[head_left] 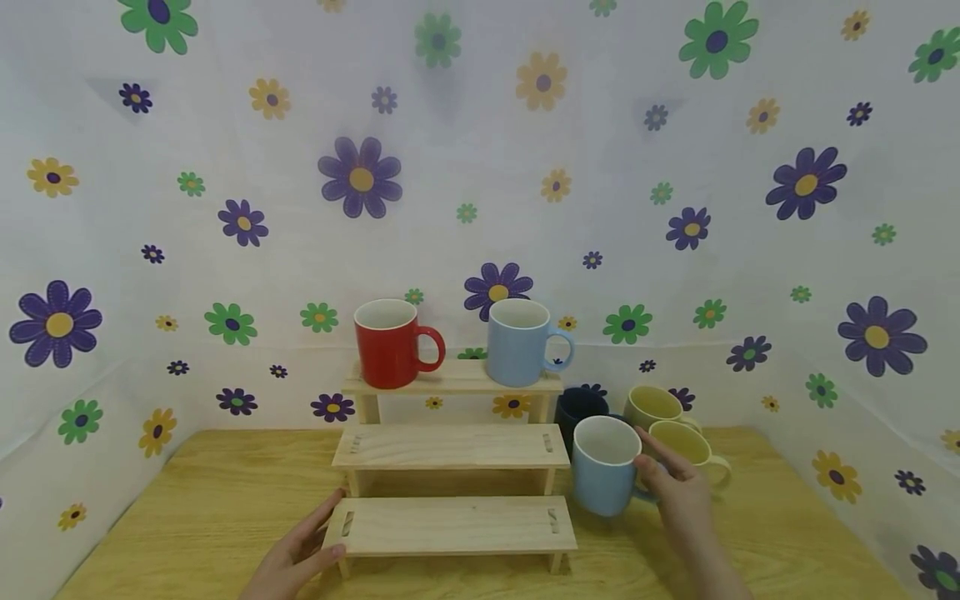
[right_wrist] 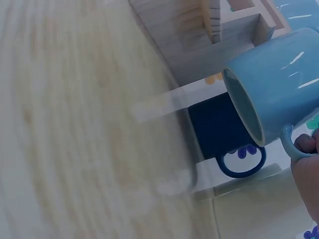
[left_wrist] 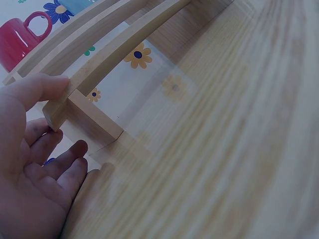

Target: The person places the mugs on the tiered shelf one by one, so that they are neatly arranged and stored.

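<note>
My right hand pinches the handle of a light blue mug, thumb and fingers bent in close against it. The mug is upright and lifted; I see its underside in the right wrist view, apart from the wood. It hangs just to the right of the wooden stand, beside the two lower steps.

My left hand grips the left end of the lowest step, with my thumb on the near corner and my index finger touching the board further back. My other fingers curl loosely, holding nothing else.

Just beyond the mug I hold, a navy mug stands on the table, partly hidden by it. To the right of that, and close to my right hand, are a far yellow mug and a near yellow mug, their handles to the right.

On the top step a red mug stands at the left and a second light blue mug at the right, both upright, handles rightward. Under everything is a wood-grained table; around it hangs a flowered cloth.
</note>
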`<state>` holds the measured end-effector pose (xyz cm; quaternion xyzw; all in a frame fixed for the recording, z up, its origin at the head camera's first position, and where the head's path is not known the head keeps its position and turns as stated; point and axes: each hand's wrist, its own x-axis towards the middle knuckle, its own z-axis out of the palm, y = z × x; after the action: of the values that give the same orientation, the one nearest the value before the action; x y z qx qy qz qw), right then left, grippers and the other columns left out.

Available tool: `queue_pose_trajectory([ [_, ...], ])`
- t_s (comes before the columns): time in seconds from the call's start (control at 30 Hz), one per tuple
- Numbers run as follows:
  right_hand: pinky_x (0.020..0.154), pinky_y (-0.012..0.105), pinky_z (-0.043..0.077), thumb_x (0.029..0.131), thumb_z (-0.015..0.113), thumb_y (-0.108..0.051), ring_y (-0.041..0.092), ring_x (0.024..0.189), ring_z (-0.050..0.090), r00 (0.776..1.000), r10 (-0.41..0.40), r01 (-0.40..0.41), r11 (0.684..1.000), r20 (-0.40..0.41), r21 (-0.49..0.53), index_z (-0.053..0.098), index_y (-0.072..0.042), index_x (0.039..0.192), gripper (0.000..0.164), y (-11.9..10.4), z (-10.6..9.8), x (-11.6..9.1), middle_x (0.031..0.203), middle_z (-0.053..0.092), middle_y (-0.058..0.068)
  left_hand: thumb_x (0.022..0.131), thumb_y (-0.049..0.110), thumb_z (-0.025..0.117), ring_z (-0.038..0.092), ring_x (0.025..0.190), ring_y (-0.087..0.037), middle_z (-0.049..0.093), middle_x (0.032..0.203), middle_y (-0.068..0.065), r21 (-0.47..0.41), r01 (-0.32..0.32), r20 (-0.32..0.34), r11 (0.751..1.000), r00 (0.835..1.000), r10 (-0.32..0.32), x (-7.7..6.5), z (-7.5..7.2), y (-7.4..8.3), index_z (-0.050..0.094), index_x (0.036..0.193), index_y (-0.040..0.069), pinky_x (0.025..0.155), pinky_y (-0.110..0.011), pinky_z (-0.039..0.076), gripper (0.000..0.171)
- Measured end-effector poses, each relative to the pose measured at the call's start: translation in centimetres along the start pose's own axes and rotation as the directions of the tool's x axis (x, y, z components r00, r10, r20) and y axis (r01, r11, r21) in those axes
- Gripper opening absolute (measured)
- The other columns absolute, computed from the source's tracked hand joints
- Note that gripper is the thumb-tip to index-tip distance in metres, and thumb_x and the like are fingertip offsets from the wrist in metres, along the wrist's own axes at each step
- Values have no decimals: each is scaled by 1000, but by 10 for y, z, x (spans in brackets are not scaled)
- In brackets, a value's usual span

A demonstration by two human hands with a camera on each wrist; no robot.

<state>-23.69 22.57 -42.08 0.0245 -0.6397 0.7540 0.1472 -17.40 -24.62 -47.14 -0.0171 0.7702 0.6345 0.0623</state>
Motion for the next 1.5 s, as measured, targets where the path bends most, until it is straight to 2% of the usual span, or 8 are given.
queue_pose_trajectory([
  [0.2,67,13,48,91,63,-5,3,78,53,997,-60,65,992,-46,106,61,-4,124,33,-14,6,-2,98,68,-13,89,32,68,33,134,-44,24,155,-14,0,8,-6,1000,1000,-8,0,-2,-1,30,151,14,103,-52,38,75],
  [0.37,55,15,42,91,61,0,4,62,44,994,-99,107,971,-49,215,64,-1,122,30,-26,15,-5,79,58,-5,88,34,69,34,133,-43,25,155,-13,13,8,-22,1000,1000,-8,0,-3,-1,31,151,15,103,-51,38,76],
  [0.63,60,15,45,91,62,-1,5,68,48,995,-83,94,974,-58,204,67,-7,120,30,-43,26,-12,83,59,-5,91,27,65,31,133,-45,21,155,-14,-18,-58,23,998,998,59,-1,-5,-4,27,151,9,102,-49,41,74],
  [0.83,61,15,46,92,60,0,6,68,48,992,-111,121,965,-57,233,65,-3,121,30,-53,31,-16,92,58,-3,91,27,66,32,133,-44,21,155,-14,-14,-48,22,999,999,49,1,-5,-5,27,151,10,101,-48,41,73],
  [1.07,80,19,51,93,58,-2,6,93,58,995,-98,92,972,17,217,57,0,128,35,-56,49,-26,119,65,-4,91,30,65,31,135,-44,21,156,-13,-10,-28,19,1000,999,28,3,-5,-3,28,152,12,102,-49,40,73],
  [1.3,74,18,51,90,61,1,6,86,57,990,-116,93,965,81,247,68,-7,118,30,-49,83,-32,109,67,-2,91,30,65,29,135,-45,20,156,-13,-6,-28,28,1000,999,28,2,-3,1,26,152,10,103,-50,39,74],
  [1.4,76,19,52,90,63,-1,7,92,58,987,-103,72,970,121,233,68,-8,119,30,-46,101,-32,113,66,-3,91,30,65,30,134,-45,19,156,-14,-14,-24,38,1000,999,24,2,-3,1,26,152,9,103,-51,38,75],
  [1.5,66,16,48,88,66,-3,6,76,53,985,-99,69,978,144,197,68,-5,119,31,-42,121,-31,86,64,-5,91,29,65,30,134,-44,19,156,-15,-18,-20,46,1000,999,20,1,-3,1,25,152,9,104,-51,37,75],
])
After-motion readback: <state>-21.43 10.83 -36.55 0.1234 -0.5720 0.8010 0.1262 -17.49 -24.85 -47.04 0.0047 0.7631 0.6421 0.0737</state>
